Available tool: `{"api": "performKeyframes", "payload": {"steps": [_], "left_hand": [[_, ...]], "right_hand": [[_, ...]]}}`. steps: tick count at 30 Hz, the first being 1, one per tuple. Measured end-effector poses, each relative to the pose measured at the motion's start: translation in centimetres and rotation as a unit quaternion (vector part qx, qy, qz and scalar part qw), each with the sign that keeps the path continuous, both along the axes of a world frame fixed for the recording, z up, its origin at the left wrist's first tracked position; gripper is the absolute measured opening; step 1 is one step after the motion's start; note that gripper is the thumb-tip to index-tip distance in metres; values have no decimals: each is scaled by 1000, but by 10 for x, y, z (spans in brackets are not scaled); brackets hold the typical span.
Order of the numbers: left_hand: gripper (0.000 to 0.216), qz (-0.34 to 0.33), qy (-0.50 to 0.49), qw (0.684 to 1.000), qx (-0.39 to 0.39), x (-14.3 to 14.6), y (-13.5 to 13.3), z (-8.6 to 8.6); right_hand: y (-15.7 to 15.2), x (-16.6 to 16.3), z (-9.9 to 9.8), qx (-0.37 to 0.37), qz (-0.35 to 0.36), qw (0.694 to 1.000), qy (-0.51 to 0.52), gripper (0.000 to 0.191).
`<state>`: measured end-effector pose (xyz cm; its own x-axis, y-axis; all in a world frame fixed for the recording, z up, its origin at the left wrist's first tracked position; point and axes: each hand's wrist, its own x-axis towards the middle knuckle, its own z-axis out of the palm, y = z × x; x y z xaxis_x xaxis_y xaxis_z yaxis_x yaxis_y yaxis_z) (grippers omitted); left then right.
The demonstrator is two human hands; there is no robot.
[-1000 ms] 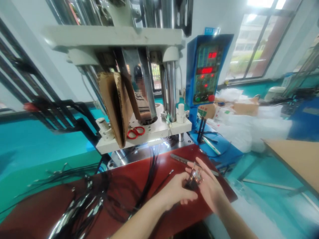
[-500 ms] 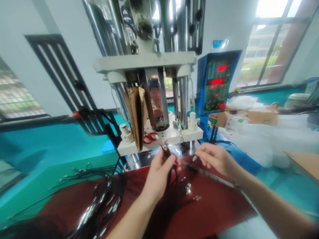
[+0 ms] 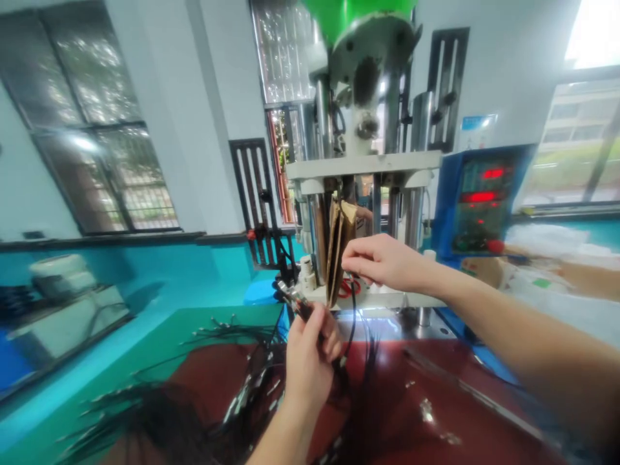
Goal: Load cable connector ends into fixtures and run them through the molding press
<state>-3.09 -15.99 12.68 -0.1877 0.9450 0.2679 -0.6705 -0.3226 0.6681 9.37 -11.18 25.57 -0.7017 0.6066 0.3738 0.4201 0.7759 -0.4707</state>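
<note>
Honestly, the left hand has its fingers clamped round a black cable bundle above the desk, metal ends poking up; a slack grip could drop some. The right hand looks pinched on a black cable, which might snag. Loose metal bits litter the red-brown desktop; press behind, control box glowing red.

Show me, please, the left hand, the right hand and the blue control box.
Left hand (image 3: 309,357), head view: its middle.
Right hand (image 3: 389,265), head view: its middle.
Blue control box (image 3: 484,213), head view: front panel.
</note>
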Motion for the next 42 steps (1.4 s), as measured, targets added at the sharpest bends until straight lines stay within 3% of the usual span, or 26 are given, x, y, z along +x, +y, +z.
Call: {"api": "performKeyframes", "payload": {"steps": [3, 7, 9, 14, 19, 22, 26, 30, 34, 37, 42], "left_hand": [[23, 6, -20, 1000, -12, -12, 10, -4], [18, -75, 49, 996, -2, -16, 19, -11], [17, -78, 69, 995, -3, -14, 17, -13], [17, 17, 72, 997, 14, -14, 14, -15], [20, 55, 50, 997, 10, -20, 37, -19], [24, -18, 117, 993, -18, -8, 50, -23], [26, -172, 213, 962, -1, 21, 50, -23], [32, -272, 219, 937, 14, 30, 40, -23], [33, -351, 268, 897, -18, 35, 31, -35], [38, -406, 297, 861, -77, 51, 26, -51], [37, -394, 324, 855, -94, 78, 24, -78]], "right_hand": [[-3, -15, 1, 56, 33, 997, -50, 17], [-4, -23, -5, 70, 41, 990, -115, 18], [0, -19, -11, 52, 0, 991, -120, 20], [27, 19, -42, -14, -143, 989, -24, 19], [39, 65, -74, -41, -223, 970, 93, 19], [26, 67, -80, -58, -143, 988, 18, 20], [8, 54, -75, -5, -43, 998, -55, 19], [6, 59, -75, -59, -46, 997, 32, 18], [10, 75, -96, -76, -74, 991, 81, 19], [10, 79, -118, -116, -56, 985, 114, 39], [2, 77, -149, -172, -64, 977, 113, 40]]}}
